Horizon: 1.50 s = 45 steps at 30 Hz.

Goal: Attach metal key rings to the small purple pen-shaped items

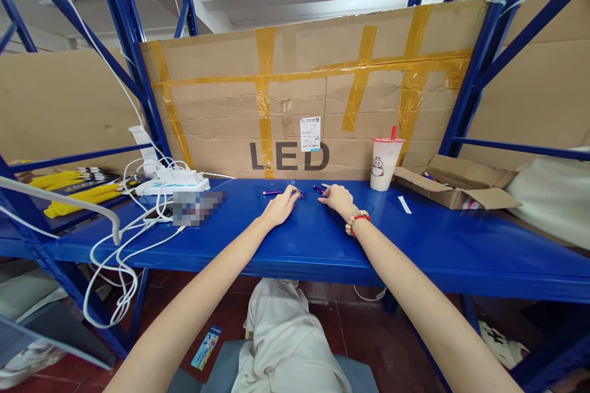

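On the blue table [304, 252], my left hand [279, 207] has its fingers pinched together at a small dark piece [302, 194], too small to make out. A purple pen-like stick [271, 192] lies just left of that hand. My right hand [338, 199], with a beaded bracelet [356, 221] at the wrist, closes its fingers at the end of a dark purple pen-like piece [318, 188]. The two hands are apart, both near the middle of the table.
A cup with a red straw [385, 164], a white strip [404, 204] and an open cardboard box [454, 187] are on the right. White cables [120, 258], a power strip [175, 181] and yellow items [85, 198] are on the left. Cardboard [295, 98] stands behind.
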Each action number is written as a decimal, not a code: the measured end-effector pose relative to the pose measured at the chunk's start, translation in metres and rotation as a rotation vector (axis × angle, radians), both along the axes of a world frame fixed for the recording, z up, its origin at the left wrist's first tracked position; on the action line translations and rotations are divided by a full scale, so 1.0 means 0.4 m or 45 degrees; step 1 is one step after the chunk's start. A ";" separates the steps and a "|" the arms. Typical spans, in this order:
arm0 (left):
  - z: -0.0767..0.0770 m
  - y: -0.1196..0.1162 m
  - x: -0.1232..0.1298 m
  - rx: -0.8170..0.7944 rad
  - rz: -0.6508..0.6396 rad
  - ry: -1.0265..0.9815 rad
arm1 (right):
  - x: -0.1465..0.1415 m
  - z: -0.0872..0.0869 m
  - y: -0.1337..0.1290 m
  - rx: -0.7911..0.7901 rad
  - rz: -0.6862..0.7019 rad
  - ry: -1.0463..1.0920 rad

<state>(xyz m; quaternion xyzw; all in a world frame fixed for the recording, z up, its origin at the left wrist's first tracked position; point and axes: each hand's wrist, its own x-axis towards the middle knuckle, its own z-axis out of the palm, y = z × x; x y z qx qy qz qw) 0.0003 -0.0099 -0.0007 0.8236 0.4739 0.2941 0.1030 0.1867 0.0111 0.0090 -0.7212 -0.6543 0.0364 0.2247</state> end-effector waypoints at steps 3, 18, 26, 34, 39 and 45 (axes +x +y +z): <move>0.001 0.001 0.001 -0.002 0.017 0.007 | 0.002 -0.009 0.008 0.069 0.049 0.025; 0.005 -0.003 0.003 -0.036 0.101 0.034 | 0.014 -0.021 0.023 0.176 0.062 0.088; 0.004 -0.002 0.003 -0.035 0.098 0.027 | 0.022 -0.034 0.036 0.264 0.074 0.232; 0.007 -0.006 0.003 -0.032 0.093 0.034 | 0.027 -0.035 0.044 0.329 0.082 0.187; 0.003 0.000 0.003 -0.005 0.077 0.018 | 0.013 -0.005 0.007 0.114 0.021 0.080; 0.002 -0.001 0.002 0.006 0.068 0.004 | 0.007 0.008 -0.005 -0.021 0.010 -0.019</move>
